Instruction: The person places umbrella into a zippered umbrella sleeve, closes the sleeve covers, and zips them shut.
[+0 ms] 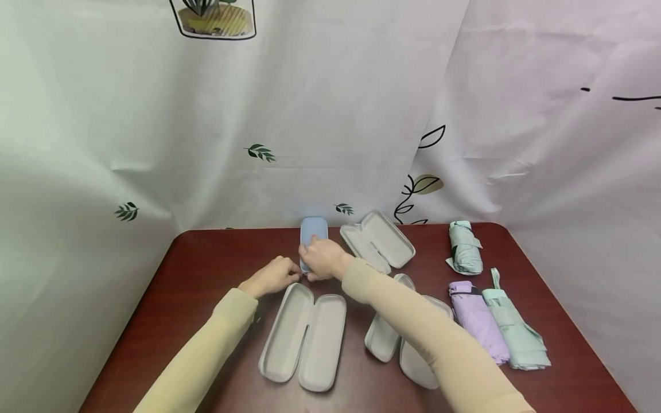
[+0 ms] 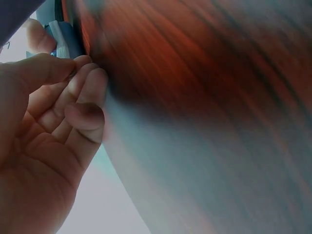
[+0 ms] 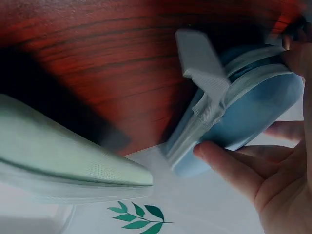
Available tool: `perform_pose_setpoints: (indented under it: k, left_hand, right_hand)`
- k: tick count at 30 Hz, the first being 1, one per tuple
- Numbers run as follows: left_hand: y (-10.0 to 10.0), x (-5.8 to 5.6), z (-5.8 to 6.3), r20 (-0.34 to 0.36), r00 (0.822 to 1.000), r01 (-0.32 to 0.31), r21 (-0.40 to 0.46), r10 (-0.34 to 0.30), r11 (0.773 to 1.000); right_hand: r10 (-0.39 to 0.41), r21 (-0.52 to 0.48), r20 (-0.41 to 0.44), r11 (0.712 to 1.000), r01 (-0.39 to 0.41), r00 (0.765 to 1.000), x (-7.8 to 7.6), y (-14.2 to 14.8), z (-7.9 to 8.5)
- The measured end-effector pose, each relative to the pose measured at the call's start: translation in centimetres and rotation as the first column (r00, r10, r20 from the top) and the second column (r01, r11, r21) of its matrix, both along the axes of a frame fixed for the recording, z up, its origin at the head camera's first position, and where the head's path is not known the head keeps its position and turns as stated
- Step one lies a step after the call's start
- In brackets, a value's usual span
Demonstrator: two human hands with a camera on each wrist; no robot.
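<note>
Near the back edge of the table lies a blue zippered case point(image 1: 314, 228), with a pale zip and a grey fabric loop point(image 3: 207, 73) along its side. My right hand point(image 1: 325, 259) grips it, fingers and thumb spread across the case in the right wrist view. At its near end, my left hand point(image 1: 273, 275) has thumb and index finger pinched together beside the zip; the zipper pull is mostly hidden by the fingers. The zip tapes point(image 3: 258, 73) stand slightly apart close to that end. Just in front of the hands is an open whitish hard case point(image 1: 322, 344).
A second open whitish case point(image 1: 387, 238) stands right of the blue one. Another point(image 1: 384, 338) lies partly under my right forearm. Folded umbrellas lie at the right: pale green point(image 1: 466, 249), purple point(image 1: 477, 321) and mint point(image 1: 516, 332). A patterned white cloth point(image 1: 310, 115) hangs behind the table.
</note>
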State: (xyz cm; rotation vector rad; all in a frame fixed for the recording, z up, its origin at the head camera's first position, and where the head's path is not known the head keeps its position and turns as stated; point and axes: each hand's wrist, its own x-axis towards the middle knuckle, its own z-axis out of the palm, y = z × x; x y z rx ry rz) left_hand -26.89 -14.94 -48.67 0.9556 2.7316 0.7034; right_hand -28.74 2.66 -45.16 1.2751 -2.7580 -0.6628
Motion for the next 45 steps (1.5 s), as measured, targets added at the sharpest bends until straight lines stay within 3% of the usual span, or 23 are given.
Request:
perform_pose_setpoints:
  k: [11,13,16,20,24,27,33,45]
  left_hand:
    - [-0.7,-0.3,0.5,-0.045,0.999,-0.03,-0.001,0.03,1.0]
    - [-0.8,-0.4,0.5,-0.027,0.999,-0.044,-0.006,0.044,0.999]
    - [-0.7,-0.4,0.5,0.001,0.998,-0.059,-0.008,0.059,0.998]
    - [-0.6,-0.4,0.5,0.027,0.996,-0.085,-0.029,0.085,0.996]
    - [-0.6,-0.4,0.5,0.054,0.992,-0.115,-0.064,0.118,0.991]
    - [-0.6,-0.3,0.5,0.07,0.988,-0.131,-0.074,0.136,0.989]
    - [-0.3,-0.2,0.5,0.071,0.989,-0.124,-0.065,0.129,0.99]
    - [-1.1,0.0,0.3,-0.026,0.992,-0.124,-0.036,0.123,0.992]
  right_hand:
    - [-0.06,-0.04,-0.079,0.998,0.057,0.995,0.0,-1.7,-0.3]
    - [-0.067,-0.055,-0.034,0.996,0.065,0.997,-0.1,-1.6,0.1]
    - [-0.081,-0.084,0.111,0.992,0.091,0.99,-0.5,-1.0,1.5]
    - [-0.114,-0.127,0.318,0.979,0.162,0.941,-1.7,0.3,3.8]
    - [-0.142,-0.087,0.308,0.98,0.177,0.941,-2.8,1.5,5.0]
    - [-0.149,-0.019,0.235,0.987,0.158,0.96,-3.2,2.0,4.7]
    - [-0.128,0.021,0.218,0.992,0.127,0.968,-4.0,2.4,3.1]
    - [-0.108,-0.13,0.302,0.98,0.153,0.947,-5.1,2.1,2.1]
